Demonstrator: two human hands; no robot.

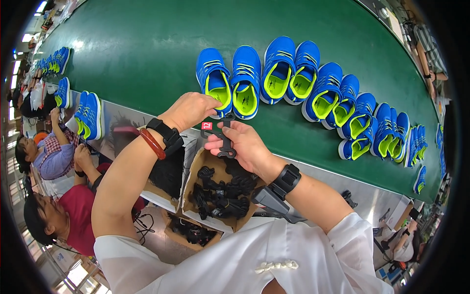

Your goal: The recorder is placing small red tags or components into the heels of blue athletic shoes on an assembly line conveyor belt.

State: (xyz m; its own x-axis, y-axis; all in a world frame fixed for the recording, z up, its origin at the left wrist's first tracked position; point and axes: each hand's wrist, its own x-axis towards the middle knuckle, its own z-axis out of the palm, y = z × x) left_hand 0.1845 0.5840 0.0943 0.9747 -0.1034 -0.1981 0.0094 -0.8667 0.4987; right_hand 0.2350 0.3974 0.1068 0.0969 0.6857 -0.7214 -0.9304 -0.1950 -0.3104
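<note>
A pair of blue sneakers with lime-green linings stands on the green table in front of me, the left sneaker [212, 66] beside the right sneaker [246, 68], both heels toward me. My left hand [192, 109] has its fingers closed at the heel collar of the left sneaker, thumb side partly hidden. Just below the heels, my right hand [245, 149] grips a black plastic shoe hanger [226, 139] between thumb and fingers. On the hanger's left side sits a small red size tag [206, 126].
More blue sneakers [325, 93] run in a curved row to the right along the green table [147, 54]. Below the table edge, a cardboard box [188, 196] holds several bundles of black hangers [225, 196]. Co-workers [73, 210] sit close on the left.
</note>
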